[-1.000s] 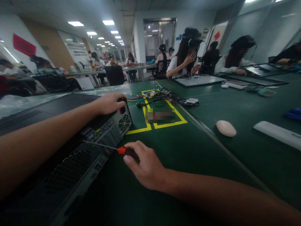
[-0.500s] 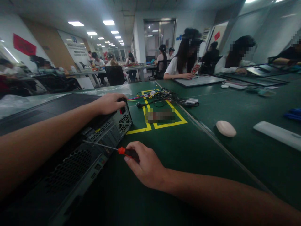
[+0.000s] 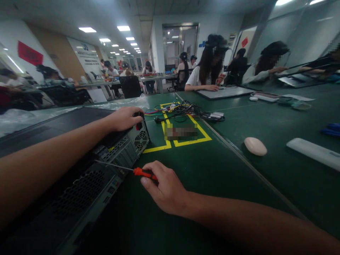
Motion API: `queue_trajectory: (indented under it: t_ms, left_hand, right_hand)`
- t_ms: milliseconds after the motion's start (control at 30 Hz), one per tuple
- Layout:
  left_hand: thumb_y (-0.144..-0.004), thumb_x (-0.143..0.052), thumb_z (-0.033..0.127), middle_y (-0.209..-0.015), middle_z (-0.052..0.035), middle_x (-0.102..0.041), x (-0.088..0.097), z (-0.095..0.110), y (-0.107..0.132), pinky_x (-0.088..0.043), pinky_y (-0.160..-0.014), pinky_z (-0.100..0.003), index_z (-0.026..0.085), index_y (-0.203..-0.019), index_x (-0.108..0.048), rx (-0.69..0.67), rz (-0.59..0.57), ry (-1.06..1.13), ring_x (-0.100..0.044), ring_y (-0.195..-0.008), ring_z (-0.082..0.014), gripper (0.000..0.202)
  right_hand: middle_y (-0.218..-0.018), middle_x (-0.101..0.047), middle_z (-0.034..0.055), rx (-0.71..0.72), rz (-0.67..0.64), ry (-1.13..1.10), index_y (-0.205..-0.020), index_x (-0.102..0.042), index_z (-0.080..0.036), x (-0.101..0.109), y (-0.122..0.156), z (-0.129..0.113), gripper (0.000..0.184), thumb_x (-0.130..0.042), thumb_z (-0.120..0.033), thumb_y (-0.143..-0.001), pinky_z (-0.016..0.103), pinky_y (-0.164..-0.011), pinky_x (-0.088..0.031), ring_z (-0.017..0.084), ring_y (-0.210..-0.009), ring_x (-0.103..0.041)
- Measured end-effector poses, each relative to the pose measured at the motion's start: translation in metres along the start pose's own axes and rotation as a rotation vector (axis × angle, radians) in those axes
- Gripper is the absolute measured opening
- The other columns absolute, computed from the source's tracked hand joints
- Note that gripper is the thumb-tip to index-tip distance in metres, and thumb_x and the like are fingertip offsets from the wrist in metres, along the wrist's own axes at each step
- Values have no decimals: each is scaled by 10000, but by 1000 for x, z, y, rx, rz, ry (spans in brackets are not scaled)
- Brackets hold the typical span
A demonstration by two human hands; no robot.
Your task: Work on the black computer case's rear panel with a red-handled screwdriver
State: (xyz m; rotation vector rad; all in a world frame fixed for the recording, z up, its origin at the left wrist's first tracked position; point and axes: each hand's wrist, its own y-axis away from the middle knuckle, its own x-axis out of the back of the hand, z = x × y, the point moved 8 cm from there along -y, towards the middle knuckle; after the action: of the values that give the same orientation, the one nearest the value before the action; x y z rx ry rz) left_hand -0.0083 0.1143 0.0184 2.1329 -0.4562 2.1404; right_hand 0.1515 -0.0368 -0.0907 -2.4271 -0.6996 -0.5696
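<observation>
here, in the head view, the right hand (image 3: 166, 189) is closed around the red-and-black handle of a screwdriver (image 3: 138, 171), low over the green table mat (image 3: 202, 170). the thin metal shaft runs left from the handle and its tip meets the rear panel of a computer case (image 3: 106, 159) that lies on its side at the near left of the table. the left hand (image 3: 124, 118) rests on the far top corner of the case, fingers curled over the edge just above the round fan grille (image 3: 140, 140). beyond the case, a tangle of cables (image 3: 183, 109) lies across a yellow taped rectangle (image 3: 183, 140). to the right, well apart from the hands, sit a pale mouse (image 3: 255, 146) and a white keyboard (image 3: 313, 152). on the far side, other people sit at the tables, one with a hand by a flat grey panel (image 3: 224, 92).
</observation>
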Motion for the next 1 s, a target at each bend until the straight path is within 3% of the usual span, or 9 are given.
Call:
queue_trajectory:
  t_ms: [333, 500, 700, 1000]
  left_hand:
    - [-856, -385, 497, -1305, -99, -722, 1, 1, 1, -486, -1045, -360, 170, -1349, -676, 10, -2, 4, -661, -1185, -293, 659]
    - [-863, -390, 488, -1294, -109, -726, 0, 0, 0, -492, -1037, -386, 169, -1329, -682, 6, 7, 14, -666, -1169, -304, 636]
    - [-865, -391, 497, -1295, -119, -722, 0, 0, 0, -491, -1034, -396, 165, -1338, -675, -1, 9, 9, -666, -1168, -306, 644]
    - [-861, -390, 503, -1318, -122, -714, 1, 1, 1, -485, -1046, -384, 155, -1361, -668, 3, -5, 6, -658, -1190, -307, 670]
  right_hand:
    - [-1065, -682, 65, 48, -13, -5, -1235, -612, -194, -2, 2, -2, 260, -479, -330, -1057, 361, -809, -511, 213, -912, -655]
    - [-1143, -698, 80, 43, -9, -28, -1292, -549, -213, -4, 2, 0, 349, -624, -360, -984, 398, -877, -538, 241, -997, -681]
    - [-1058, -700, 51, 10, 7, -5, -1181, -573, -228, -2, 1, 1, 221, -612, -249, -965, 376, -820, -535, 215, -897, -674]
    - [-1008, -683, 33, 20, -10, -8, -1153, -571, -238, -2, 1, 0, 162, -585, -256, -993, 343, -768, -518, 198, -854, -659]
